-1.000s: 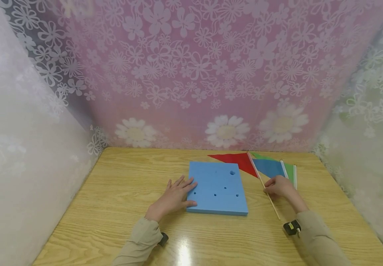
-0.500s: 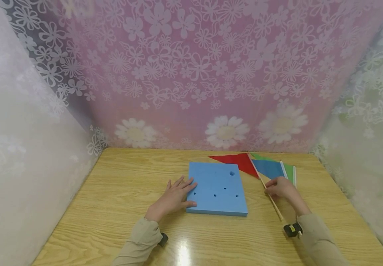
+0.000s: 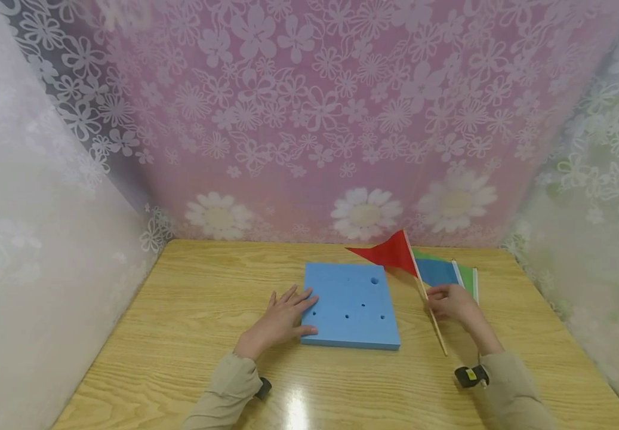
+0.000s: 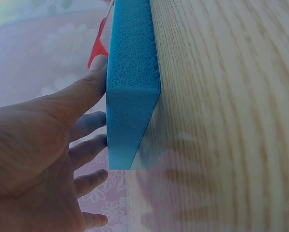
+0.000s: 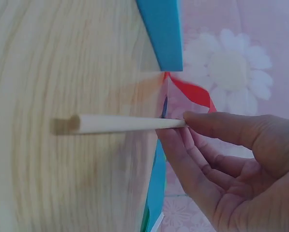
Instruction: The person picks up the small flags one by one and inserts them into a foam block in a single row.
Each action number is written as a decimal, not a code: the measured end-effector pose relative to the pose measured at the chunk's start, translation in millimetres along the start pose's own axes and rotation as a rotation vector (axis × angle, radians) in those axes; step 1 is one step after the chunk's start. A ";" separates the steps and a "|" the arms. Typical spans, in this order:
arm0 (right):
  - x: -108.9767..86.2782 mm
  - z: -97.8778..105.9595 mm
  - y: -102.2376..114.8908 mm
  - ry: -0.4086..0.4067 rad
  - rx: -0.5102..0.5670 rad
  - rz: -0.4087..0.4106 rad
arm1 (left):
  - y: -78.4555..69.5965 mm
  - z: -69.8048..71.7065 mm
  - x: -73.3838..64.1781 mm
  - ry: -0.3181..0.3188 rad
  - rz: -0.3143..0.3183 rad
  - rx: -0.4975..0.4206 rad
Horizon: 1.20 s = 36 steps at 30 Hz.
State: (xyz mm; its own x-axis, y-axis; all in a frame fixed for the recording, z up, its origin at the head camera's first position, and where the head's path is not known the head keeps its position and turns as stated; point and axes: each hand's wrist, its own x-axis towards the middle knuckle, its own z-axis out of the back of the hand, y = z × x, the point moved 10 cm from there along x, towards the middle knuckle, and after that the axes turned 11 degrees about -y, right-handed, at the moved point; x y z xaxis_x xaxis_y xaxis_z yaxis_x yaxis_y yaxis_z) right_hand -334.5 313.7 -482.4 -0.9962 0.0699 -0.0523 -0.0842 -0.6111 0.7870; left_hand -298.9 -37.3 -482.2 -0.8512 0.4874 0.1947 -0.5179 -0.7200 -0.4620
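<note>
- Just now, our right hand has raised the upper end of the red triangular cloth flag, which reaches higher against the pink floral wall than a second ago.
- Our right thumb and fingers pinch its thin, round, pale wooden stick partway down; the stick leans, its lower end close to the wood-grain tabletop, though we cannot tell whether it touches.
- To us, this means that the lift has begun, with the red flag coming free of its neighbours.
- Behind our right hand, the blue triangular cloth flag and the green one lie overlapping, just where they were.
- Our left hand has not shifted: fingers spread and straight, it rests against the left side of the flat, square, blue foam block, probably steadying it.
- We see nothing standing in the block's small dark holes; the red flag is held to its right, cloth reaching behind its far corner.
</note>
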 end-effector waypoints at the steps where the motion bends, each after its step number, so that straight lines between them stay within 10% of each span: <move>1: -1.0 -0.1 1.5 -0.004 0.015 -0.005 | 0.3 0.0 0.0 -0.001 0.001 0.000; 36: -2.1 -35.3 99.2 -0.195 0.242 0.109 | 2.4 -1.0 -1.2 -0.007 -0.009 -0.004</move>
State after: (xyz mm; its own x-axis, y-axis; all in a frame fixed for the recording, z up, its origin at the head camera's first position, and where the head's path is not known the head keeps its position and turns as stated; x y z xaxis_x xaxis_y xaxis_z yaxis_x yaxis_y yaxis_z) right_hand -341.6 225.0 -425.9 -0.9738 0.1782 0.1409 0.0542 -0.4198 0.9060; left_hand -299.0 -39.1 -484.5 -0.8469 0.4905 0.2052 -0.5255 -0.7135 -0.4635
